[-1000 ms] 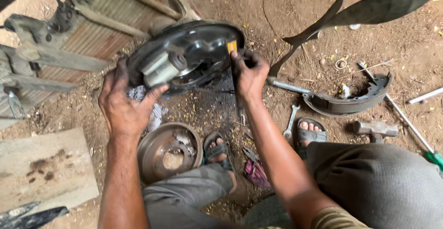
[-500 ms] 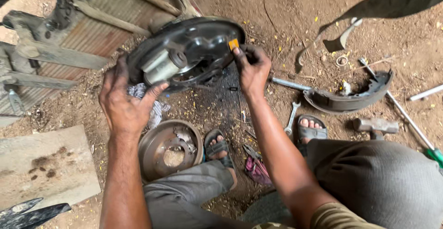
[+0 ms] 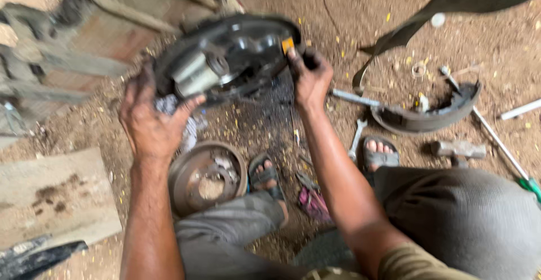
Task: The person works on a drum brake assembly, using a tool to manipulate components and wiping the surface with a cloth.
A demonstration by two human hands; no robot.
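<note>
Greasy black steel: the round brake backing plate [image 3: 236, 54] we hold is dished, with a grey cylindrical hub near its centre and a small yellow tab at the rim. It's up off the dirt ground [image 3: 349, 9], tilted toward us. Our left hand [image 3: 149, 119] cups the lower-left edge, fingers spread, thumb on the face. Our right hand [image 3: 310, 77] is closed on the right rim beside the tab. A rusty brake drum [image 3: 205, 175] lies below, a curved brake shoe [image 3: 428, 113] at right, a hammer [image 3: 459, 150] near it.
</note>
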